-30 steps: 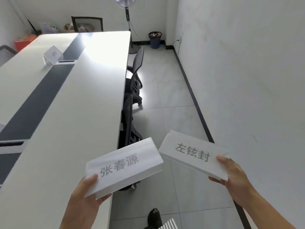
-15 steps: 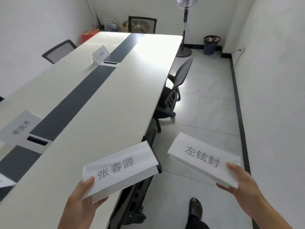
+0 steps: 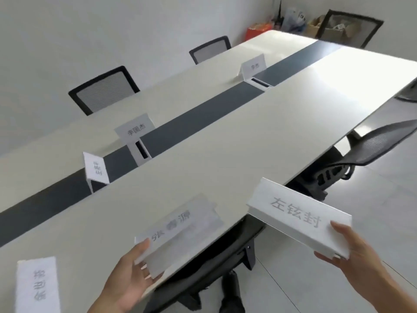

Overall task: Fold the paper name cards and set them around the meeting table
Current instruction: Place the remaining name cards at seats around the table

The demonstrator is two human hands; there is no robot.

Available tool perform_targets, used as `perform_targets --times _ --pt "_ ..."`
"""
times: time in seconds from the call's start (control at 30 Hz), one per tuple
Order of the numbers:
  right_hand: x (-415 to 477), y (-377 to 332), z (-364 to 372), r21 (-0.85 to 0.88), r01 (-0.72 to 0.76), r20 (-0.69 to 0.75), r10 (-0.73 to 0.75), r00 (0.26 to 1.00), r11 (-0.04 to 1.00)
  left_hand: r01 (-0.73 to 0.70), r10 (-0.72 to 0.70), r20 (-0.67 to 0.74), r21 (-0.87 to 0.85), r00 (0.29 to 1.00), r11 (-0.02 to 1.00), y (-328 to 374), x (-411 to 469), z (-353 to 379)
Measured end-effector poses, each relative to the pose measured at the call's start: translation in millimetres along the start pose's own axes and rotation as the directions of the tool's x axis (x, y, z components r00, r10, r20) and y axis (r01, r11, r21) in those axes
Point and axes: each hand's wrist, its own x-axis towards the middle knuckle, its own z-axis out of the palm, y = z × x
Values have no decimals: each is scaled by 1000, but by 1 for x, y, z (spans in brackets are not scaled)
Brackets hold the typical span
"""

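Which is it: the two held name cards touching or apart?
Apart. Head view: bare tabletop shows between the left card and the right card.

White mtg table (image 3: 270, 123) w/ dark centre strip (image 3: 203, 116) is carrying 4 folded cards: near-left card (image 3: 37, 288), mid-left card (image 3: 96, 169), card behind it (image 3: 135, 127), far card (image 3: 253, 67).

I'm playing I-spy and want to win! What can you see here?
meeting table: one, off-white, dark grey strip, centre.
placed name cards: four, white, on the table.
left name card: one, white, blurry, over table edge.
right name card: one, white, beyond the edge.
chairs: at least five, black mesh, around the table.
bags and box: several, orange and brown, far corner.
shoe: one, black, floor below.
left hand: holds left name card.
right hand: holds right name card.
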Motion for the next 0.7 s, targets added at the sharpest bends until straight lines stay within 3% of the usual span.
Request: perform_targets --times 0.17,0.47,0.7 --pt "39 -19 49 -72 -48 77 53 996 996 8 -12 -59 -57 998 998 34 69 -8" --pt "114 -53 161 -237 -62 110 90 990 970 -128 153 -174 145 973 981 131 231 -16" --pt "154 -46 222 -280 -121 99 154 983 953 -167 196 -180 165 964 972 160 313 -46"
